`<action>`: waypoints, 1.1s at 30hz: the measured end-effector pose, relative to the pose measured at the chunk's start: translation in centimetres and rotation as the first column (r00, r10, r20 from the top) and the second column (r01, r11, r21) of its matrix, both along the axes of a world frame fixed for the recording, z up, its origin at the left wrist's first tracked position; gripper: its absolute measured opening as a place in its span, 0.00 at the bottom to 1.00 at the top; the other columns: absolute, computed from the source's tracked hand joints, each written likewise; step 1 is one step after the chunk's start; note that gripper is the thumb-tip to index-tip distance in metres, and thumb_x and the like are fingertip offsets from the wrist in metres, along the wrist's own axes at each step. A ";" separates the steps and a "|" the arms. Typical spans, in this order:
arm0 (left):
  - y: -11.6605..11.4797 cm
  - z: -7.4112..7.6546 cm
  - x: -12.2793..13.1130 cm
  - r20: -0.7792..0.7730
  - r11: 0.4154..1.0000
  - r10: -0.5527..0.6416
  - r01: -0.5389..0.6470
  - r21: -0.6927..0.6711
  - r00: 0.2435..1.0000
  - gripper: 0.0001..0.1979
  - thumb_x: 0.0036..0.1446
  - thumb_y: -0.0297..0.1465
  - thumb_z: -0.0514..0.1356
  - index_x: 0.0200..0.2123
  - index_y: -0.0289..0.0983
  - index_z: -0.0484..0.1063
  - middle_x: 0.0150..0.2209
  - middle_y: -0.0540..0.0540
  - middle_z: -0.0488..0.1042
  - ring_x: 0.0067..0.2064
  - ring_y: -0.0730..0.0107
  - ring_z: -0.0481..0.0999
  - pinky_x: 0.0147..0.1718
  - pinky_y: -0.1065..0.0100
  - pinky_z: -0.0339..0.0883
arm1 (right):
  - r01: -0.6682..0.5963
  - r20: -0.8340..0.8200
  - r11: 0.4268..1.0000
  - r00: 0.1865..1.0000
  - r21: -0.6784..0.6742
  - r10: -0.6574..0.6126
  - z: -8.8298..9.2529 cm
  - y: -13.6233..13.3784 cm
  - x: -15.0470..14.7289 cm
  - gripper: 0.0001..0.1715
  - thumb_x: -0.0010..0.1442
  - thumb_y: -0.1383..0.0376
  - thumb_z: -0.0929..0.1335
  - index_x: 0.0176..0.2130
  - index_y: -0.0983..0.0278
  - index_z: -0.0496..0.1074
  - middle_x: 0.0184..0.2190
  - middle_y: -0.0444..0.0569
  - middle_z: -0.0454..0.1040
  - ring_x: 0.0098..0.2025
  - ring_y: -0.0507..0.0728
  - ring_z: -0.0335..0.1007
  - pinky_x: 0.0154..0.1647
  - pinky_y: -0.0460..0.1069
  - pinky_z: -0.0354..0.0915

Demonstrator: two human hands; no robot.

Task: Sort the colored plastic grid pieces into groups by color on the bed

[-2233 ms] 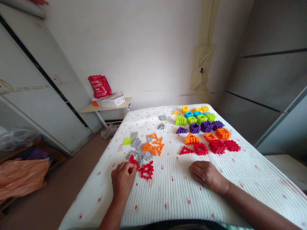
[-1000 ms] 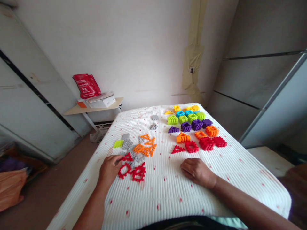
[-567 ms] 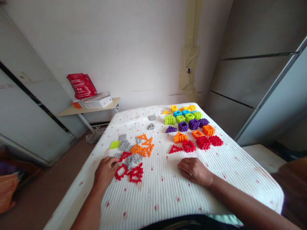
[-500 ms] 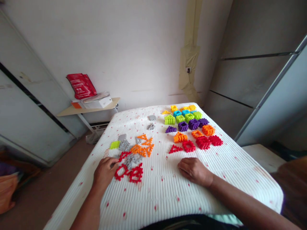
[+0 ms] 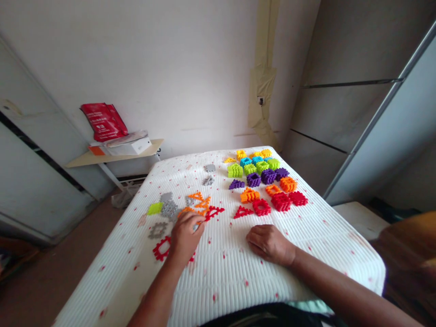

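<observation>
Pinched between the fingers of my left hand (image 5: pixel 186 232) is a red triangular interlocking block (image 5: pixel 214 211), its tip pointing right. Beneath and behind that hand lie orange triangle pieces (image 5: pixel 201 200), partly hidden. A grey square frame piece (image 5: pixel 158 230) and a red ring-shaped piece (image 5: pixel 161 249) lie just left of my wrist. Another red piece shows only at its edge behind the wrist. My right hand (image 5: pixel 270 243) rests on the quilted cover as a closed fist, with nothing showing in it, in front of the red blocks (image 5: pixel 261 207).
Stacks sorted by colour stand to the right: red, orange (image 5: pixel 250 195), purple (image 5: pixel 254 179), green (image 5: pixel 235 170), blue and yellow. Grey pieces (image 5: pixel 210 168) lie mid-bed, and a lime square (image 5: pixel 155 208) at left. A shelf (image 5: pixel 76 159) with a red bag (image 5: pixel 103 121) is against the wall.
My left hand has moved right from the left edge of the loose pieces, carrying the red triangle. A grey frame piece is now uncovered. The right hand stays in place; the view has shifted slightly.
</observation>
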State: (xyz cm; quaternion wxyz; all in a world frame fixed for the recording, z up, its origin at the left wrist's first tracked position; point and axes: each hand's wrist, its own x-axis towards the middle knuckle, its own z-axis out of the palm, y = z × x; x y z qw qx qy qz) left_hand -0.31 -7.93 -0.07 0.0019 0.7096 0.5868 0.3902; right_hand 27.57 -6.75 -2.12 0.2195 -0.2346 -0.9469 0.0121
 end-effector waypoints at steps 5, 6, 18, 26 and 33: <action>2.5 -0.8 5.9 -0.070 0.993 -0.118 0.117 -0.017 0.991 0.06 0.50 0.24 0.57 0.27 0.38 0.73 0.29 0.47 0.74 0.36 0.66 0.71 0.39 0.64 0.67 | -0.012 -0.003 1.000 1.000 -0.025 0.011 -0.1 -0.4 0.8 0.11 0.62 0.69 0.58 0.29 0.64 0.64 0.27 0.47 0.68 0.28 0.51 0.61 0.29 0.47 0.53; 2.8 -1.0 6.6 -0.089 0.992 -0.126 0.124 -0.029 0.988 0.06 0.50 0.24 0.57 0.26 0.38 0.74 0.29 0.46 0.74 0.36 0.66 0.71 0.38 0.64 0.66 | -0.007 -0.004 0.999 1.000 -0.031 0.007 -0.1 -0.4 0.9 0.11 0.62 0.69 0.58 0.30 0.64 0.64 0.27 0.47 0.68 0.28 0.52 0.61 0.29 0.47 0.53; 3.8 -1.6 8.7 -0.262 0.988 -0.150 0.135 -0.075 0.953 0.06 0.51 0.23 0.58 0.28 0.38 0.74 0.29 0.46 0.73 0.36 0.65 0.69 0.36 0.63 0.64 | 0.003 0.000 1.000 1.000 -0.013 -0.003 -0.5 -0.2 0.8 0.10 0.61 0.69 0.59 0.29 0.64 0.64 0.26 0.47 0.67 0.27 0.51 0.60 0.29 0.48 0.53; 3.7 -1.8 9.1 -0.320 0.990 -0.132 0.108 -0.090 0.938 0.05 0.51 0.23 0.58 0.28 0.38 0.74 0.30 0.45 0.73 0.37 0.63 0.69 0.38 0.62 0.63 | 0.010 0.010 1.000 1.000 0.000 -0.010 -0.1 -0.3 0.7 0.11 0.62 0.68 0.58 0.29 0.64 0.64 0.25 0.46 0.67 0.27 0.51 0.59 0.28 0.48 0.52; 3.5 -1.6 9.2 -0.338 0.991 -0.131 0.110 -0.081 0.932 0.06 0.51 0.23 0.58 0.28 0.38 0.73 0.30 0.44 0.72 0.38 0.63 0.68 0.38 0.62 0.63 | 0.018 0.012 1.000 1.000 -0.005 -0.018 -0.2 -0.3 0.7 0.10 0.61 0.69 0.58 0.29 0.64 0.64 0.25 0.46 0.67 0.26 0.51 0.59 0.28 0.48 0.52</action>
